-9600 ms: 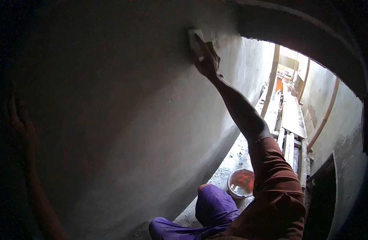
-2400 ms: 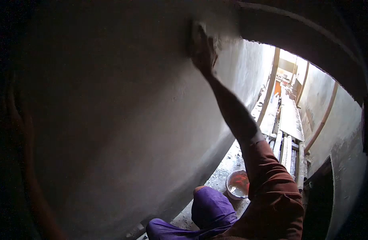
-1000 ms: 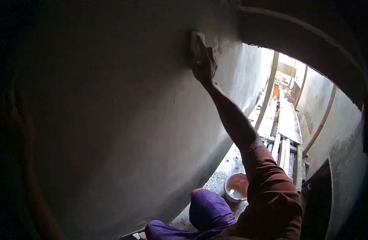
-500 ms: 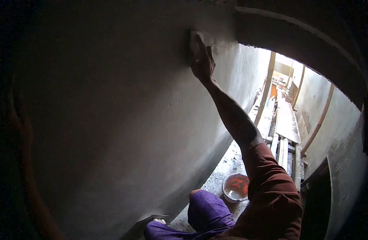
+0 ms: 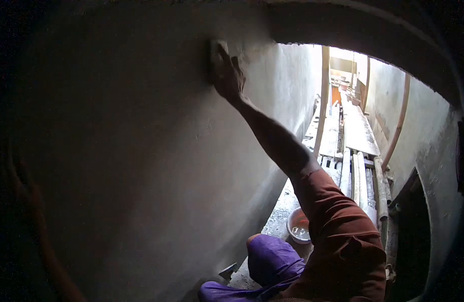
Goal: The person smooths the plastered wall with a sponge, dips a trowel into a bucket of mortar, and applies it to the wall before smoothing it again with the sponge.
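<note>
High on the grey plastered wall [image 5: 156, 151], my right hand [image 5: 229, 78] presses a pale, blocky pad [image 5: 219, 49] flat against the surface. The fingers lie over the pad's back, and its exact kind is too dark to make out. In deep shadow at the far left, my left hand [image 5: 24, 183] is raised beside the wall. Its fingers look stretched upward and apart, with nothing visible in them. Low down by my purple-clad knee [image 5: 272, 256], a flat metal blade [image 5: 228, 271], like a trowel's, lies at the foot of the wall.
A bucket [image 5: 298, 226] with reddish insides and some liquid stands past my knee. Beyond it run bamboo poles and planks [image 5: 360, 131], with upright poles [image 5: 322, 100] between the walls. A dark opening [image 5: 413, 236] is at the right, and a dark beam [image 5: 353, 30] crosses overhead.
The view has shifted, so the right hand and pad appear farther left, still against the wall. More of the bamboo walkway shows, and the blade appears farther right.
</note>
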The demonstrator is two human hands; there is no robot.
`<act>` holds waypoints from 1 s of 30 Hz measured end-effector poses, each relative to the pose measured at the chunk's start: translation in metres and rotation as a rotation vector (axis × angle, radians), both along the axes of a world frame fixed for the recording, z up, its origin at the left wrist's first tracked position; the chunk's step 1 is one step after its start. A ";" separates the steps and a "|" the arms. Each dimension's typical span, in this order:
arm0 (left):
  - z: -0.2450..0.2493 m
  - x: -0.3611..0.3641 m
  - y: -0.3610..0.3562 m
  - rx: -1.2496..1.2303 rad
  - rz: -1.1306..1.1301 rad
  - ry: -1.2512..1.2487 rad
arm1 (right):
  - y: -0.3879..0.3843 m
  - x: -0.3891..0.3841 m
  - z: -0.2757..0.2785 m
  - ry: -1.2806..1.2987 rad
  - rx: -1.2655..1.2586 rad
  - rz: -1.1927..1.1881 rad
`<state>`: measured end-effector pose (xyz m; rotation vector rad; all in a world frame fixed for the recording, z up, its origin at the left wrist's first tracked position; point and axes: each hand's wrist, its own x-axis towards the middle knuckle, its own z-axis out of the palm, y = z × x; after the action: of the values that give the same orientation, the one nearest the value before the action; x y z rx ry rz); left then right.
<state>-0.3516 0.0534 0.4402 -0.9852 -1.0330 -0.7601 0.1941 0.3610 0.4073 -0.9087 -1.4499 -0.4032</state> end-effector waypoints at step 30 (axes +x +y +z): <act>0.002 0.046 -0.032 -0.007 0.092 0.050 | 0.017 0.027 0.003 -0.036 0.099 0.146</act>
<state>-0.3057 0.0214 0.4422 -0.9514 -1.0311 -0.6540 0.2210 0.3782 0.4104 -0.7141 -1.5051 -0.3804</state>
